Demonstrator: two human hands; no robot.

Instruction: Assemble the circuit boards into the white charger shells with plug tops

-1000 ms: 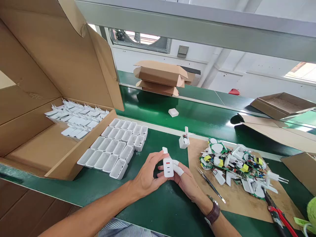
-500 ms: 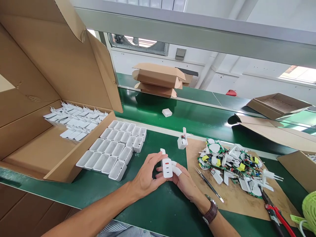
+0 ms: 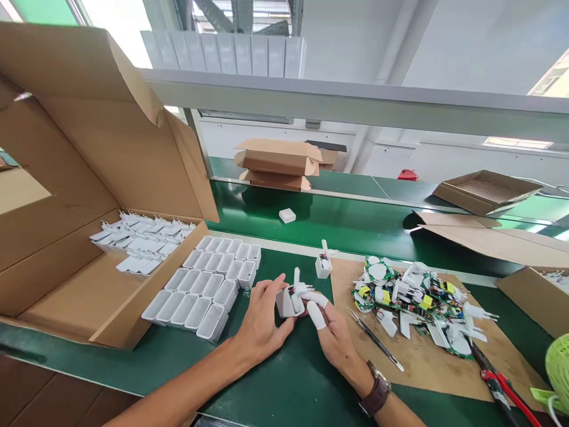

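My left hand (image 3: 263, 317) grips a white charger housing (image 3: 285, 303) from its left side, thumb below and fingers behind. A white tab sticks up out of the housing, with small parts and wires at its open top. My right hand (image 3: 334, 335), with white finger cots on two fingers, pinches the parts at the housing's right edge. Just beyond stands another white housing (image 3: 323, 265) with a tab and wires rising from it. Left of my hands, rows of open white housings (image 3: 212, 322) stand on the green table (image 3: 267, 379).
A large open carton (image 3: 128, 311) at left holds many flat white pieces (image 3: 146, 240). On brown board (image 3: 355, 367) at right lie a circuit board pile (image 3: 413, 296), tweezers (image 3: 376, 338) and red-handled pliers (image 3: 498, 379). A white block (image 3: 287, 215) sits on the green belt (image 3: 355, 225).
The charger has been turned: its port face pointed at me earlier, and now its open top with the inner parts shows. My right fingers have shifted to that top. The view has tilted upward.
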